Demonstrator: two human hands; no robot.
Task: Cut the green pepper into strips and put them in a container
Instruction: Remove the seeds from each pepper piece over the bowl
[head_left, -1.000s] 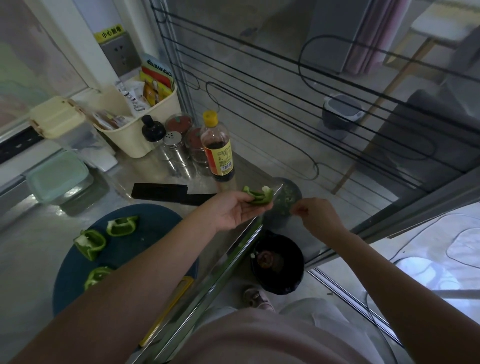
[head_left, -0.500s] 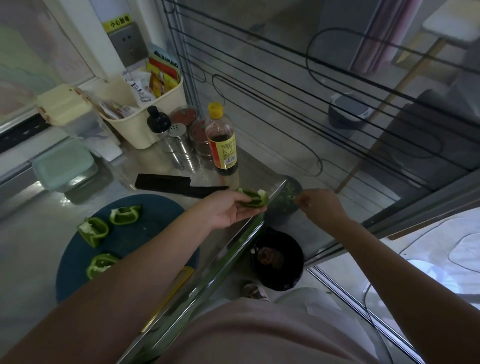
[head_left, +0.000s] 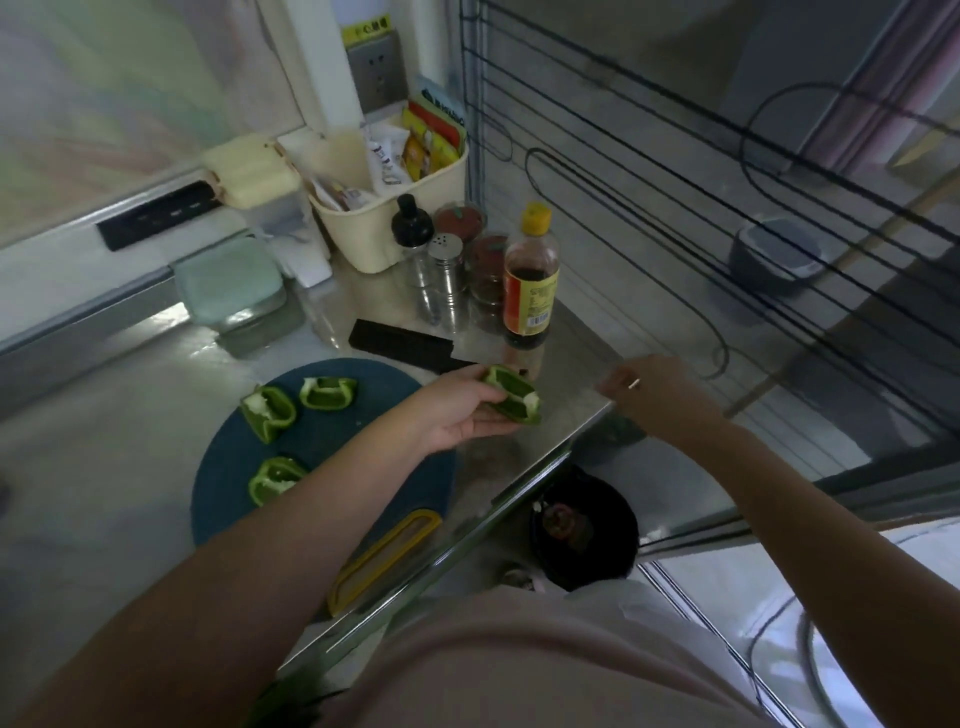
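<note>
The left hand (head_left: 457, 413) gripped 1 pepper piece (head_left: 511, 399) hollow-up, likely for de-seeding over the bin (head_left: 615, 540) at 5 o'clock, the right hand (head_left: 662, 397) at 3 o'clock pinched a pale scrap (head_left: 634, 384), and 3 more pieces (head_left: 270, 413) waited on the board (head_left: 374, 441) at 8 o'clock.

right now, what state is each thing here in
pepper piece, held in left hand, pith on
other pepper pieces, lying on cutting board, not in strips
knife, lying flat, unheld
sauce bottle, upright, capped
green-lidded container, lid on
bin, open
right hand, blurred, grip unclear
</note>
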